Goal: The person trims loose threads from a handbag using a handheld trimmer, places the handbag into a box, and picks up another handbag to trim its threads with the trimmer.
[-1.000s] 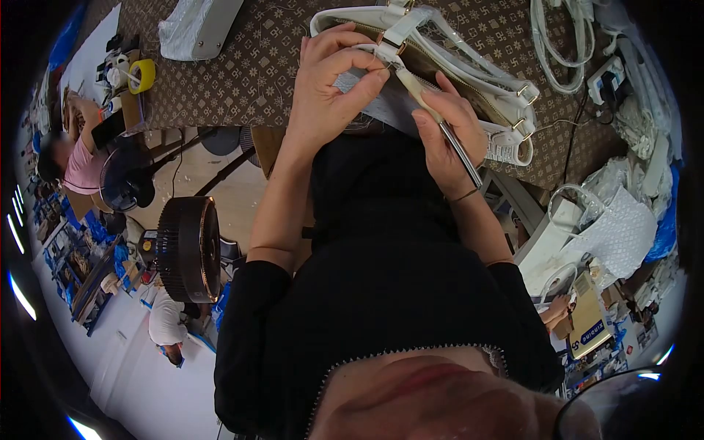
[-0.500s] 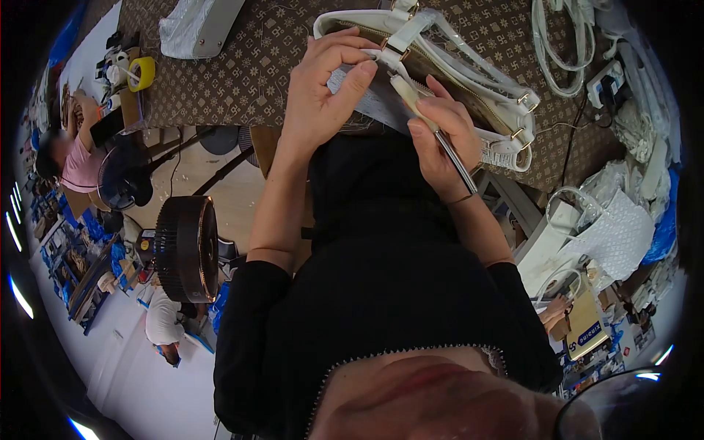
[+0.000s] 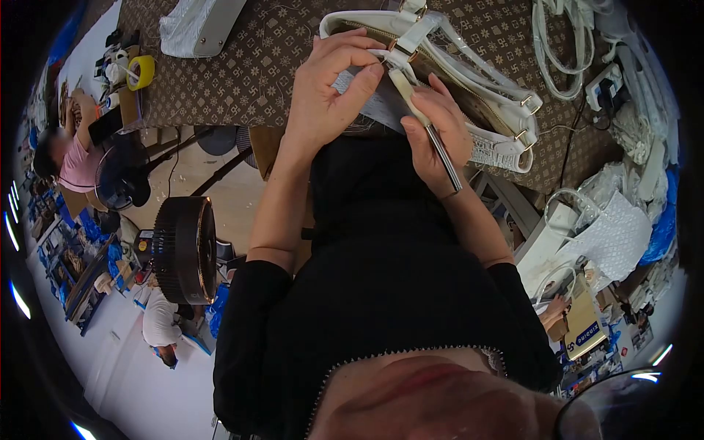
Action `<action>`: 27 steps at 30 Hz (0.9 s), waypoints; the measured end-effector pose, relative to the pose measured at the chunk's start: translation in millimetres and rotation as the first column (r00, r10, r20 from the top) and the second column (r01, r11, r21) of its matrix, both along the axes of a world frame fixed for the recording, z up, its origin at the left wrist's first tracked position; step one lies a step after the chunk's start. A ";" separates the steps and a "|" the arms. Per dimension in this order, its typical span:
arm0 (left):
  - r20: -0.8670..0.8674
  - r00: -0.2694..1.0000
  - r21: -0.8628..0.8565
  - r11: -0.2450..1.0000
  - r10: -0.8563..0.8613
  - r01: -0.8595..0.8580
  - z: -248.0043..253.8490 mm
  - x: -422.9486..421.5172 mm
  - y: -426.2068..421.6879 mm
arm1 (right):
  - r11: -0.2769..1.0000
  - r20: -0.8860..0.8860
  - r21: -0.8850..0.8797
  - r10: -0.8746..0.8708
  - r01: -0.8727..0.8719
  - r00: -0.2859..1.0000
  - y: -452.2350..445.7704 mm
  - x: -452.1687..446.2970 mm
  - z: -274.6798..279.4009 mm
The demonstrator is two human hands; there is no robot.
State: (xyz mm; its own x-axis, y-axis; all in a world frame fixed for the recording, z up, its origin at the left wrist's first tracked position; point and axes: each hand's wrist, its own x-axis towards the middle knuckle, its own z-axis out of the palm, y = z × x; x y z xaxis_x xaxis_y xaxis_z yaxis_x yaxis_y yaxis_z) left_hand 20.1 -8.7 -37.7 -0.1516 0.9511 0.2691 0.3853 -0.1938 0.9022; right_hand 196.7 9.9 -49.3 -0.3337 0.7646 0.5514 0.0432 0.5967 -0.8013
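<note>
A white handbag [image 3: 469, 70] with gold-coloured zip and buckles lies open on the patterned table covering. My left hand [image 3: 334, 88] is at its near left side, thumb and forefinger pinched on the strap tab below a gold buckle [image 3: 403, 50]. In my right hand [image 3: 442, 136] is a slim pen-like tool [image 3: 420, 110], cream at the upper end and shiny metal at the lower. Its cream end points at the strap tab, close to my left fingertips. Whether the tip touches the tab I cannot tell.
Another white bag [image 3: 198, 33] lies at the table's far left, near a yellow tape roll [image 3: 141, 72]. White straps [image 3: 561, 51] lie at the right. A black fan [image 3: 185, 249] stands left of me. Other people [image 3: 160, 315] work in the room.
My right hand has shifted slightly left and down with the pen-like tool, which stands a little steeper. My left hand and the handbag have shifted slightly right; the left fingertips are closer together.
</note>
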 end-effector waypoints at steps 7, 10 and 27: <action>0.000 1.000 -0.016 1.000 -0.001 0.001 2.4 0.1 0.0 | 1.000 0.044 0.024 -0.002 0.001 0.999 1.2 0.3 -3.4; -0.008 1.000 -0.023 1.000 -0.004 0.004 3.0 -0.2 0.1 | 1.000 0.049 0.029 -0.007 0.005 0.999 1.1 0.0 -4.2; -0.045 0.999 0.027 1.000 -0.013 0.014 0.6 -0.6 1.9 | 0.999 0.058 0.045 -0.019 0.016 0.998 1.3 0.4 -4.6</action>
State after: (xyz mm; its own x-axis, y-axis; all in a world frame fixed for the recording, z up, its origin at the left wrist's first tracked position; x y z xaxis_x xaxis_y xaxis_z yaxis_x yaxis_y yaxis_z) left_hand 19.5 -6.8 -37.1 -0.1258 0.9451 0.3017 0.4227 -0.2240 0.8781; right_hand 197.2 11.2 -53.9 -0.3531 0.7456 0.5651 0.0996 0.6306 -0.7697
